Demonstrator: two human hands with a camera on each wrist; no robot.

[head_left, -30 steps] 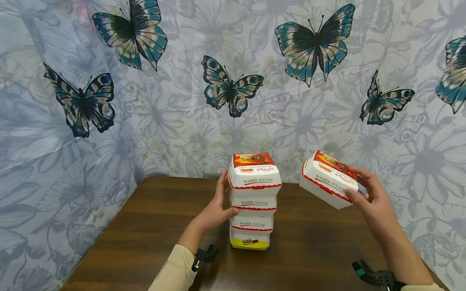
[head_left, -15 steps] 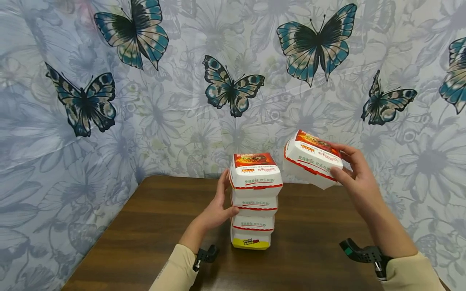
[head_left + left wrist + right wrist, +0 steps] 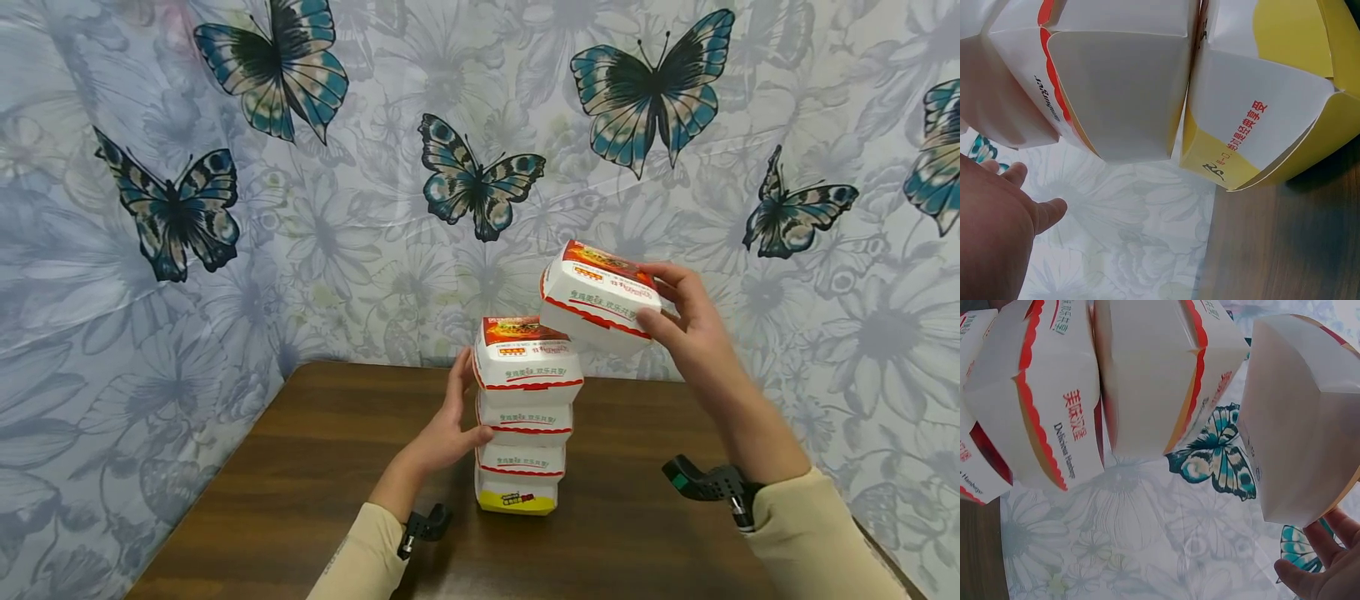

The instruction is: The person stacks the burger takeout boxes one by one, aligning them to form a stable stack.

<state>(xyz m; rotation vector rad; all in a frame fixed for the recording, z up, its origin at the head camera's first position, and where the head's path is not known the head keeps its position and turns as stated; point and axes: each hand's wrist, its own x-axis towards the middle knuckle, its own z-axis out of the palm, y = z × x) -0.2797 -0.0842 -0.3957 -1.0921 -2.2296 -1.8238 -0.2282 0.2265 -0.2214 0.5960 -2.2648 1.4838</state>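
A stack of white paper burger boxes (image 3: 527, 375) with red scalloped edges stands on the table, its lowest part marked yellow. On the stack's left side rests my left hand (image 3: 444, 429), fingers up along the wall and thumb near the front. My right hand (image 3: 693, 329) grips another burger box (image 3: 596, 302) by its right end, thumb in front and fingers behind. That box is tilted and hangs above and right of the stack's top, overlapping it in the head view. In the right wrist view a gap separates the held box (image 3: 1291, 437) from the stacked boxes (image 3: 1147, 387).
The brown wooden table (image 3: 337, 442) ends at a wall covering (image 3: 337, 250) printed with flowers and butterflies. A black wrist mount (image 3: 427, 527) sits on the left wrist, and another black mount (image 3: 708, 483) on the right.
My right hand has carried its burger box left and up, from beside the stack to just above its top right. My left hand and the stack have stayed in place.
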